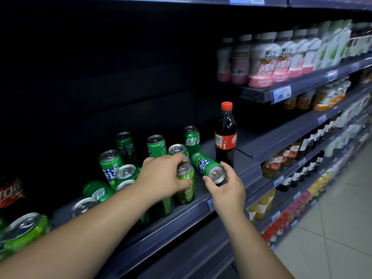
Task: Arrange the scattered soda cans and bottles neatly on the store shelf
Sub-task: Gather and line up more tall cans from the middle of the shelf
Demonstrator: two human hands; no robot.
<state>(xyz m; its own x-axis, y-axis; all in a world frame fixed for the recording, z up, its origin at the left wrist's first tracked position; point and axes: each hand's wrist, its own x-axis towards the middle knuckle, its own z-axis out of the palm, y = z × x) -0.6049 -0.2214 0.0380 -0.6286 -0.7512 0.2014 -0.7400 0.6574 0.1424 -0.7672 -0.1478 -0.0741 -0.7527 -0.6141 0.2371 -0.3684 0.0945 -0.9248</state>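
A dark shelf is seen beside a tiled floor. At its front edge, 1 upright can is gripped at the top by the left hand; 1 tipped can is clasped by the right hand. Just behind, 1 bottle stands.

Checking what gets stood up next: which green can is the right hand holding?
The tipped can beside the cola bottle, silver end toward the camera, in the right hand; the left hand grips an upright can.

Shelf holds green cans, a cola bottle, perhaps a red can.
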